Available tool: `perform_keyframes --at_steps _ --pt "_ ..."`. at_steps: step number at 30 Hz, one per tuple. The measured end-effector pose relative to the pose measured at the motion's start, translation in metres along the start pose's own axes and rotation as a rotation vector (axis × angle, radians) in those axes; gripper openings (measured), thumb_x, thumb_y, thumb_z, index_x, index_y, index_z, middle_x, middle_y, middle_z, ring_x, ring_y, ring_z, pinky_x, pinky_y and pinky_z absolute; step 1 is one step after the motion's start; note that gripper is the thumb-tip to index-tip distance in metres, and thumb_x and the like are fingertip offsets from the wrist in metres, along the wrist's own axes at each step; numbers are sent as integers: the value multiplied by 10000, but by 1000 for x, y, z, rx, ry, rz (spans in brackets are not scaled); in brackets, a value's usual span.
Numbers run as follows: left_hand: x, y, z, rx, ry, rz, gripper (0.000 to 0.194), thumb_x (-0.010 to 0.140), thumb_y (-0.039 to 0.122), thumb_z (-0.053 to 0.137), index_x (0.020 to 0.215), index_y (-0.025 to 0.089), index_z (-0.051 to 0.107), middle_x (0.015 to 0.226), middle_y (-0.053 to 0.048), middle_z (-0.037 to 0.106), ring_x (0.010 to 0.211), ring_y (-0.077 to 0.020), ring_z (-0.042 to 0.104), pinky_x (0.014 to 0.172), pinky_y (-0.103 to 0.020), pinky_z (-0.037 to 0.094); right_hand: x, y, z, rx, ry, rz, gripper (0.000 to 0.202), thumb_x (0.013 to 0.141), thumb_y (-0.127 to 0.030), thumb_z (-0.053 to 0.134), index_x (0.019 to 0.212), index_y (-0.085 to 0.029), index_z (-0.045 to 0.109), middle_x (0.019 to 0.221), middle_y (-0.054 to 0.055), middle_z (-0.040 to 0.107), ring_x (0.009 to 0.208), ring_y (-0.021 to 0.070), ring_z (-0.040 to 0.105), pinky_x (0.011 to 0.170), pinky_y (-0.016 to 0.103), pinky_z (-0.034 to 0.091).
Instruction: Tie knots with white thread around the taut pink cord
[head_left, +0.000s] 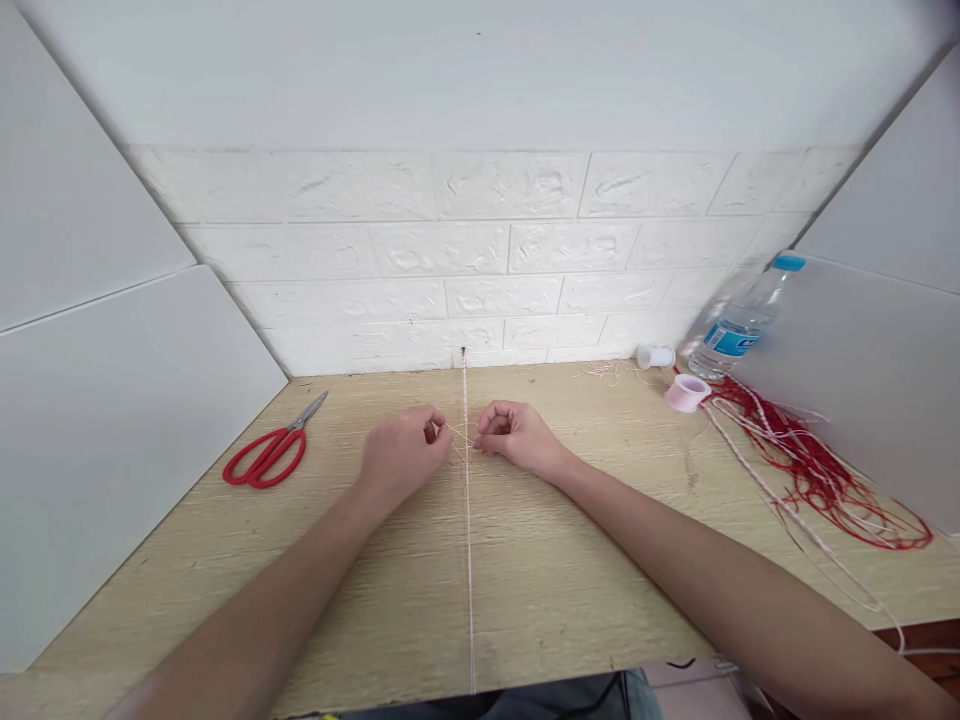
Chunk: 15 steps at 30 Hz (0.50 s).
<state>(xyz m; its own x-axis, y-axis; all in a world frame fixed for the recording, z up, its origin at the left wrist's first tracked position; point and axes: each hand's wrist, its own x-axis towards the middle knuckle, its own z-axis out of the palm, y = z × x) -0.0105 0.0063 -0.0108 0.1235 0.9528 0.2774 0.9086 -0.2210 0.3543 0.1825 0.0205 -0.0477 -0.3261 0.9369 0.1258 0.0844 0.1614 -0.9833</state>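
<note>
A pale pink cord (469, 560) runs taut from a small dark fixing (463, 350) at the wall's foot down over the table's front edge. Its far stretch looks braided or knotted, in pink and darker red. Left of the cord, my left hand (405, 450) pinches a thin light thread (459, 433) between thumb and forefinger. On the other side, my right hand (517, 438) is closed in a pinch on thread too, close beside the cord. Between my fingertips the thread crosses the cord; its exact looping is too fine to make out.
Red-handled scissors (274, 445) lie at the left. On the right are a pink thread spool (686, 392), a white spool (655, 356), a water bottle (739, 325) and a tangle of red cords (817, 460). White panels (112, 430) flank the wooden table (570, 590).
</note>
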Motion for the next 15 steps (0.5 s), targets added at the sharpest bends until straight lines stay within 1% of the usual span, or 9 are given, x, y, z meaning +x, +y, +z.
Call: perform_keyframes --at_steps 3,5,7,10,13,15 --pt "1 -1 -3 -98 50 -36 214 798 396 493 813 232 630 754 8 652 679 -150 552 599 -266 349 1 1 0 -4 2 -7 155 655 -183 660 784 -172 574 634 -12 606 574 115 563 553 233 440" --pt "1 0 -4 -207 50 -29 220 804 390 482 801 213 612 754 5 642 666 -140 541 607 -260 359 1 2 0 7 5 -2 153 660 -194 657 784 -173 569 660 -6 615 575 113 560 555 237 443" --pt "1 0 -5 -319 21 -21 210 801 371 477 761 198 588 704 14 608 633 -128 512 596 -252 359 2 2 0 15 3 5 156 663 -203 656 787 -175 564 688 -1 624 577 110 556 556 238 442" --pt "2 -2 -5 -489 -65 -55 226 791 338 458 654 182 546 602 26 523 589 -117 467 560 -245 339 2 0 -1 15 -7 11 171 657 -197 655 798 -175 563 690 -2 622 576 108 547 555 234 432" --pt "3 -5 -4 -656 -141 -150 269 771 333 465 562 170 512 563 21 495 560 -109 442 530 -244 320 1 -2 -1 49 -17 21 174 667 -186 635 826 -172 566 651 -12 605 564 105 532 550 228 415" --pt "5 -8 -3 -748 -150 -222 288 748 355 510 532 165 502 552 16 503 543 -102 430 517 -245 316 0 -3 -1 76 -4 19 164 677 -180 619 835 -172 575 612 -26 578 552 98 517 542 219 396"
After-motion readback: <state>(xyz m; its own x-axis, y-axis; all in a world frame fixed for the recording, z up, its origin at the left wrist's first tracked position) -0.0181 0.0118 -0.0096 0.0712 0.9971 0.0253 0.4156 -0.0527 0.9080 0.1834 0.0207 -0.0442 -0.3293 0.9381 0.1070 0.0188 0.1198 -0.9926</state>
